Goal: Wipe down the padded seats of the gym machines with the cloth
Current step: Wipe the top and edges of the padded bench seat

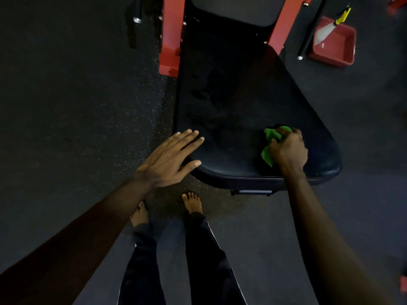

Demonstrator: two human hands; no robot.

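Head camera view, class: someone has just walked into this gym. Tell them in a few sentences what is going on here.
A barefoot person stands at a black padded seat on a red frame. The right hand holds a bunched green cloth against the seat's near right part. The left hand lies flat, fingers straight, over the near left edge. A red tub sits on the floor beyond.

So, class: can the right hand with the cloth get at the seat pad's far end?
Probably yes: the right hand grips the green cloth on the near end of the seat pad, and nothing lies on the padding beyond it.
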